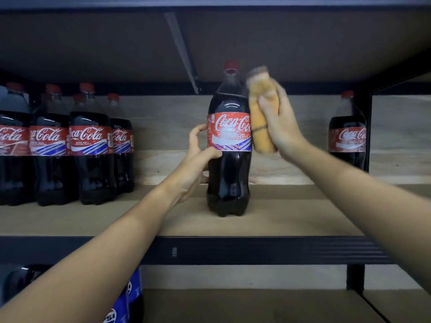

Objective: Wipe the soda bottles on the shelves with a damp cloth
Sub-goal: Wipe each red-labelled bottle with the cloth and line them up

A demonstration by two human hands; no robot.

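Observation:
A large cola bottle (228, 164) with a red label and red cap stands upright near the middle of the wooden shelf (279, 217). My left hand (198, 155) grips its left side at label height, thumb across the front. My right hand (282, 127) holds a folded yellow-orange cloth (262, 113) against the bottle's right shoulder and label. The cloth's upper end is blurred. Several more cola bottles (88, 145) stand in a group at the left of the same shelf, and one cola bottle (347, 131) stands at the far right.
A black metal post (370, 127) stands beside the right bottle. The shelf's black front rail (256, 250) runs across below my arms. On the lower shelf at the left stand blue-labelled soda bottles (126, 306). The board above (279, 43) hangs low over the bottle caps.

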